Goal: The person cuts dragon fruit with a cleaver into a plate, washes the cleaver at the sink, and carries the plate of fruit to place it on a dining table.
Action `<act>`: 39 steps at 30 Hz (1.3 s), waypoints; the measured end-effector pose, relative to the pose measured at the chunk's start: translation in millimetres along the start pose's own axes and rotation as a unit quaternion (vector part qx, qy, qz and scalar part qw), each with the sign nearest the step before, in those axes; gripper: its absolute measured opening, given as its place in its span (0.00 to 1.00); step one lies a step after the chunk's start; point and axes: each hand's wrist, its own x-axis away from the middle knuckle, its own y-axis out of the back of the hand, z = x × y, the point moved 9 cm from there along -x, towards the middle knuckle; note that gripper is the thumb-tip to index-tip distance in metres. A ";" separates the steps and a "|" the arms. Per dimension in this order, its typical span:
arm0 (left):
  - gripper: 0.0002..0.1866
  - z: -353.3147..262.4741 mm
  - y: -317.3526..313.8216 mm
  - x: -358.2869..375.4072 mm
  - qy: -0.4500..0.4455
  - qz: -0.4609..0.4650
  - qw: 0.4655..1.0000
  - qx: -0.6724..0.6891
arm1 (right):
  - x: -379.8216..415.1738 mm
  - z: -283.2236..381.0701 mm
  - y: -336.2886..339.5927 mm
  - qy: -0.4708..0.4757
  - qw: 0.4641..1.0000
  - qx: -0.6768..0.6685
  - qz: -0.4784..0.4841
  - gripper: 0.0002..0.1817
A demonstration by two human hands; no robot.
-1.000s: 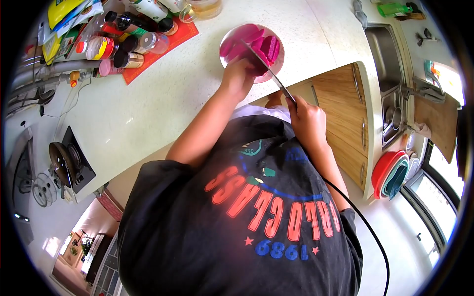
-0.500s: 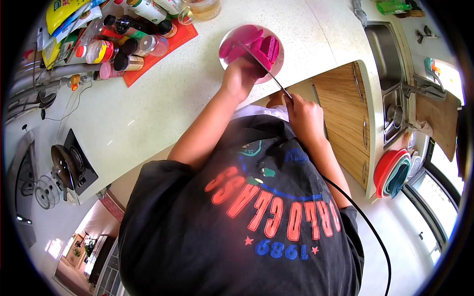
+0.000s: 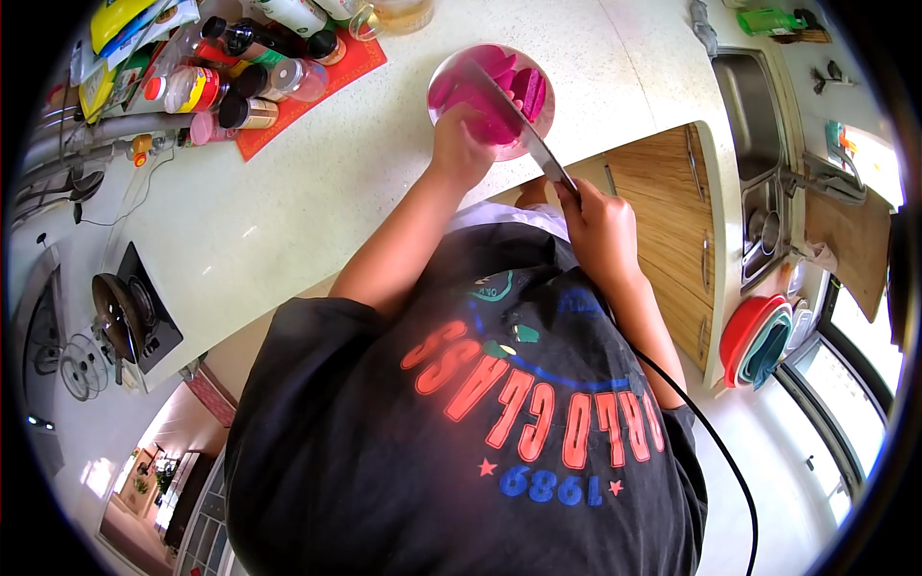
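My right hand (image 3: 603,228) is wrapped round the handle of a knife (image 3: 534,144). The blade points up and left over a plate (image 3: 549,113) at the counter's front edge, its broad side showing. My left hand (image 3: 465,146) is curled at the near left of the plate, closed on a magenta dragon fruit piece (image 3: 494,123) that lies right beside the blade. More dragon fruit slices (image 3: 528,90) rest on the plate, some cut into strips. The blade hides part of the fruit, and the left fingertips are partly blurred.
Bottles and jars (image 3: 252,86) crowd a red mat (image 3: 336,82) at the upper left, near a glass mug (image 3: 401,14). A hob with a pan (image 3: 120,312) is at the left. The sink (image 3: 744,110) and wooden cabinet doors (image 3: 663,192) lie to the right.
The knife has turned from edge-on to showing its broad side. My right hand has shifted slightly right; my left hand stays by the plate, with more of the magenta piece showing.
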 end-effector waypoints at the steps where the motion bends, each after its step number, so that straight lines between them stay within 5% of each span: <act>1: 0.22 2.7 -0.6 -0.1 0.028 -0.002 0.996 0.079 | 0.2 -0.7 0.2 0.001 1.000 0.002 0.010 0.09; 5: 0.22 11.4 -4.7 -0.7 0.077 -0.014 0.975 0.207 | 3.5 -3.7 -5.0 -0.015 0.997 0.047 0.053 0.09; 39: 0.30 14.9 -12.4 4.4 0.058 -0.006 0.980 0.189 | -5.2 -21.3 -28.1 -0.016 0.996 0.051 0.076 0.14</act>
